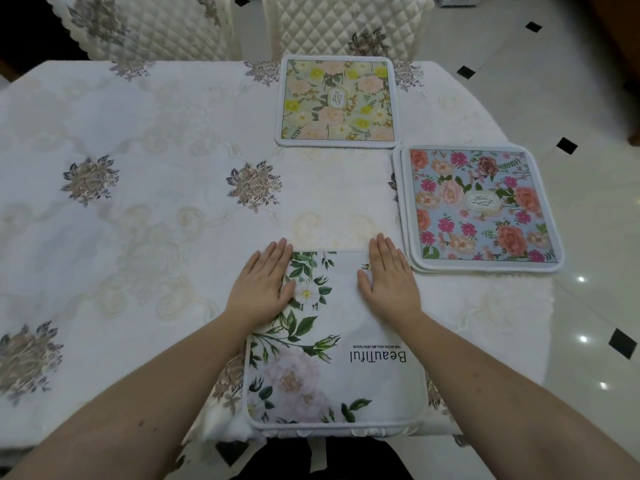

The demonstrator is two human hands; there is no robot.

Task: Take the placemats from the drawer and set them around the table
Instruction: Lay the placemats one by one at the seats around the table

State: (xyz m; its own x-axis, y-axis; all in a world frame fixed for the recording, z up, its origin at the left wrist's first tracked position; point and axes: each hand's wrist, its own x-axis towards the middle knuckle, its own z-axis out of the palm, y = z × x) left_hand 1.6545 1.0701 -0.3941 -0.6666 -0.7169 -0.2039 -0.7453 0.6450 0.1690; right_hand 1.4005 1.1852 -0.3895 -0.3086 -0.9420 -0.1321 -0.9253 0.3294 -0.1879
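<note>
Three placemats lie on the bench [138,140]. Both hands, left hand [263,282] and right hand [389,275], press flat with straight fingers on the white flower placemat [329,358]. The yellow placemat [337,102] and blue placemat [481,206] are set. The far-left side likely needs more.

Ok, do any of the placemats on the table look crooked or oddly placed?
The blue floral placemat at the right edge sits slightly rotated, and a second white rim shows under its left and near edges, so two seem stacked. The white placemat under both hands overhangs the near table edge. The yellow-green placemat lies square.
</note>
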